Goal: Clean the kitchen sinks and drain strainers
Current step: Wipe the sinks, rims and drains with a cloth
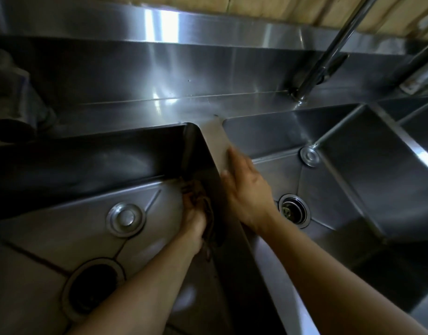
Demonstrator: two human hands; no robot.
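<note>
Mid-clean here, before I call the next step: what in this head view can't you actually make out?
- Whatever the left hand presses against the divider wall: dark shadow and blur hide it; cloth or scrubber, cannot tell.
- Left drain: black opening, partly covered by the left forearm; strainer not discernible.
- Faucet: spout cut off by the top edge.
- Dark object at far left: blurred, unidentifiable.
- Right hand palm: faces down, contact hidden.

Commercial-style kitchen. Evidence: all-stainless unit with two deep sinks side by side, left sink point(63, 226) and right sink point(353, 189), each with a floor drain point(294, 210), steel backsplash point(159, 68), and tall faucet point(329, 56) behind the divider.
</note>
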